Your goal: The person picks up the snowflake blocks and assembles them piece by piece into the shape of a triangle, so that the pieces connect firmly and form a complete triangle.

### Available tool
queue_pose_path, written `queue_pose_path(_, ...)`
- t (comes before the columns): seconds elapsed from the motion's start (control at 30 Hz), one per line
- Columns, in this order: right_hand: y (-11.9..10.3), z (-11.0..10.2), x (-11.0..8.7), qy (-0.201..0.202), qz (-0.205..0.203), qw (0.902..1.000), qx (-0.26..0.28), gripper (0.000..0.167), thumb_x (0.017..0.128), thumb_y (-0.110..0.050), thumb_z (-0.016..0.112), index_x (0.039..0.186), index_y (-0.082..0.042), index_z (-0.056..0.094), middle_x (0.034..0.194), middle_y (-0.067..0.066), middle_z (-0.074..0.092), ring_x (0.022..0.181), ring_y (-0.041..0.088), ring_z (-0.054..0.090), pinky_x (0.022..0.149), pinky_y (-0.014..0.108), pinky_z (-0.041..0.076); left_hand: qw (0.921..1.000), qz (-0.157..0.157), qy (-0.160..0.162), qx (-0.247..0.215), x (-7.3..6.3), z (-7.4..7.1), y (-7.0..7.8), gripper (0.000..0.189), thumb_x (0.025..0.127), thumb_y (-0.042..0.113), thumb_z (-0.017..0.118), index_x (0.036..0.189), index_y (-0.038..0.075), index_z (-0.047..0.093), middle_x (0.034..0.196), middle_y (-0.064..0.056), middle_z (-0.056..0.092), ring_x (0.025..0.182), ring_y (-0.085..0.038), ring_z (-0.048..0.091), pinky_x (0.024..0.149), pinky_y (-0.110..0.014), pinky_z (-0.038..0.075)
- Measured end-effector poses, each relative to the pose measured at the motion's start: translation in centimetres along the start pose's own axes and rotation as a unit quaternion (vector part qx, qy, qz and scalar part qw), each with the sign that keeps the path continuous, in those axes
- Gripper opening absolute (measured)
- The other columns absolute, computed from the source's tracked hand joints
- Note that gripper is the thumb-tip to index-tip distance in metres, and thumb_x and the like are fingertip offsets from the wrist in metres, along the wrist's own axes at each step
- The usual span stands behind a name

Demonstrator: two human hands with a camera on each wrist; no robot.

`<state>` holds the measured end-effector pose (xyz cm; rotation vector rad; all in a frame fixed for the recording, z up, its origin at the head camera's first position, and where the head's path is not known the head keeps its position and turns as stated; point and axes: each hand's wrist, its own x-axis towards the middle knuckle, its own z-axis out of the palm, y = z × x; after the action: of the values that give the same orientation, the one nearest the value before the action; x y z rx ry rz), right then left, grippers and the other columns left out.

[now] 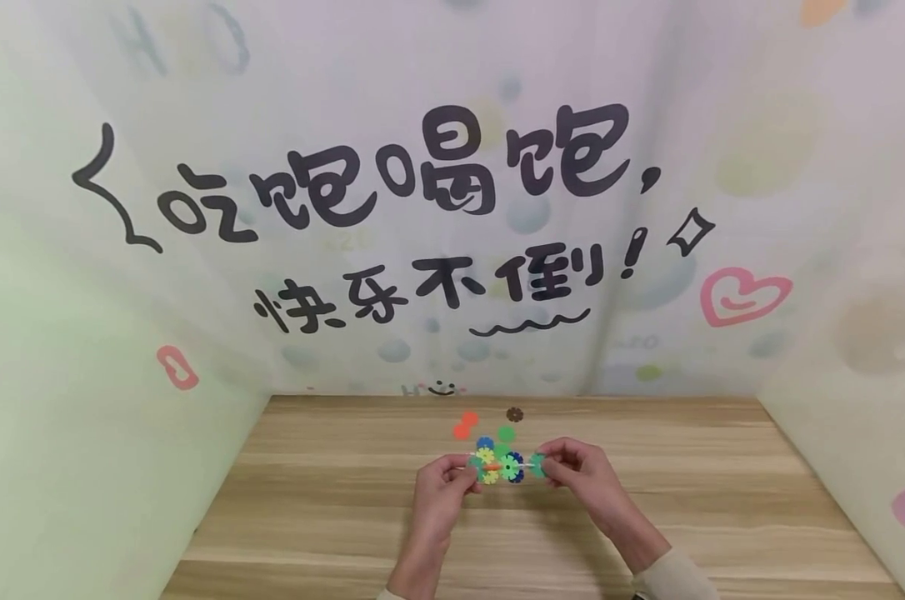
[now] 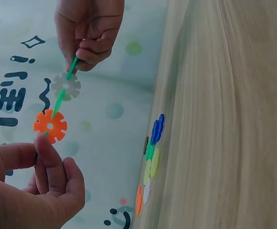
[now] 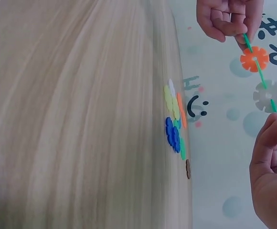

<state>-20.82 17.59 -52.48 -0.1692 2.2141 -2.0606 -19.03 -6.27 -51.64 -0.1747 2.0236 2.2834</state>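
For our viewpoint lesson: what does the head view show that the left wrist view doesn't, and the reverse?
Only the head view: the pink heart and right sleeve.

Only the left wrist view: the flat faces of the orange disc and white disc; the head view catches both edge-on.

Both: the left hand, right hand, middle green disc and star.

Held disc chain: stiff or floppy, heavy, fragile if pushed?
Probably fairly stiff: the chain runs nearly straight between the left hand and right hand without visible sag. Likely light, since the discs look thin. Might pop apart under a sideways push, as discs seem joined only at their notched edges.
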Motion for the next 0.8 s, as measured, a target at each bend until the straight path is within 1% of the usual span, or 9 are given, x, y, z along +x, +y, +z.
queue_pose_path(0.13,-0.10,0.15,-0.21,-0.007,0.001,1.0000,-0.006,0.025,0.093,-0.004,0.069,0.113,0.009,0.062,0.091,0.015,0.061,0.081,0.033,0.063,0.076,0.042,0.057,1.0000,0.001,0.004,-0.005,0.18,-0.12,-0.06,0.017,0.093,0.000,0.065,0.109,-0.006,0.065,0.087,-0.014,0.064,0.077,-0.022,0.067,0.077,-0.029,0.056)
queue_pose_path(0.37,0.25,0.05,-0.39,-0.021,0.009,0.9993,-0.029,0.023,0.094,-0.007,0.068,0.113,0.005,0.064,0.088,0.015,0.062,0.081,0.029,0.063,0.074,0.040,0.058,0.9999,0.013,-0.010,-0.004,0.33,-0.42,-0.19,0.020,0.095,0.003,0.064,0.111,-0.008,0.063,0.093,-0.017,0.065,0.082,-0.025,0.068,0.079,-0.029,0.056)
queue_pose_path(0.47,0.53,-0.12,-0.40,-0.033,0.016,0.9981,-0.048,0.020,0.095,-0.009,0.067,0.111,0.005,0.065,0.088,0.014,0.064,0.081,0.026,0.063,0.074,0.039,0.058,0.9999,0.011,-0.009,-0.004,0.39,-0.52,-0.26,0.020,0.095,0.005,0.065,0.111,-0.007,0.063,0.095,-0.018,0.066,0.082,-0.025,0.068,0.080,-0.030,0.055)
queue_pose_path(0.6,0.74,-0.37,-0.33,-0.047,0.019,0.9965,-0.066,0.019,0.096,-0.011,0.067,0.106,0.005,0.067,0.089,0.011,0.067,0.081,0.021,0.063,0.075,0.040,0.058,0.9999,0.008,-0.006,-0.008,0.54,-0.59,-0.34,0.018,0.095,0.006,0.066,0.109,-0.005,0.064,0.096,-0.019,0.066,0.085,-0.029,0.068,0.081,-0.032,0.055)
queue_pose_path(0.7,0.73,-0.53,-0.28,-0.056,0.023,0.9966,-0.056,0.022,0.096,-0.014,0.068,0.106,0.005,0.068,0.089,0.011,0.068,0.082,0.023,0.064,0.077,0.042,0.057,0.9999,0.007,-0.005,-0.006,0.65,-0.64,-0.40,0.019,0.095,0.008,0.066,0.110,-0.004,0.064,0.097,-0.020,0.067,0.085,-0.029,0.068,0.082,-0.034,0.055)
queue_pose_path(0.8,0.63,-0.59,-0.26,-0.051,0.035,0.9976,-0.031,0.025,0.096,-0.016,0.067,0.108,0.007,0.067,0.090,0.011,0.068,0.083,0.024,0.064,0.077,0.042,0.057,0.9999,0.011,-0.004,-0.006,0.72,-0.73,-0.55,0.022,0.096,0.011,0.066,0.112,-0.004,0.062,0.097,-0.019,0.067,0.082,-0.023,0.068,0.084,-0.037,0.054)
